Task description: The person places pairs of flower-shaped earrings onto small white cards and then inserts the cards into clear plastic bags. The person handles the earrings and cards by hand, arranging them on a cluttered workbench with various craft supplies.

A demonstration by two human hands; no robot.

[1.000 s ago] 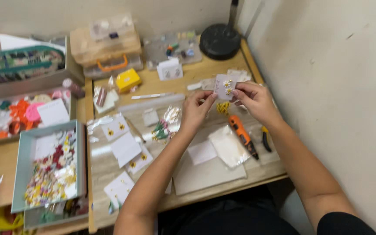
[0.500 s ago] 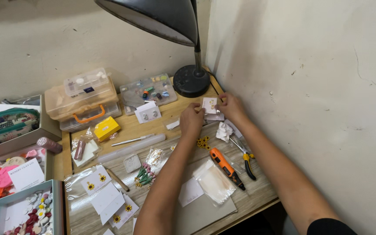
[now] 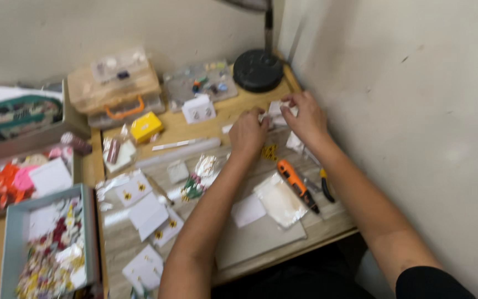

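Observation:
Both hands are at the far right of the wooden desk (image 3: 233, 113), close to the wall. My left hand (image 3: 248, 133) and my right hand (image 3: 305, 115) pinch a small white card (image 3: 276, 109) between them, low over the desk. The image is blurred, so what is on the card cannot be made out. Just below the hands lie small yellow flower pieces (image 3: 269, 151) and another white card (image 3: 294, 142).
A black round lamp base (image 3: 258, 70) stands just behind the hands. An orange-handled tool (image 3: 296, 184) and yellow-handled pliers (image 3: 326, 185) lie near my right forearm. Clear bead boxes (image 3: 118, 88), a yellow box (image 3: 146, 127), earring cards (image 3: 147, 213) and a tray of colourful pieces (image 3: 51, 249) fill the left.
The hands have lowered the small white card from in front of me to the desk's far right corner, near the lamp base. The camera view has shifted as well.

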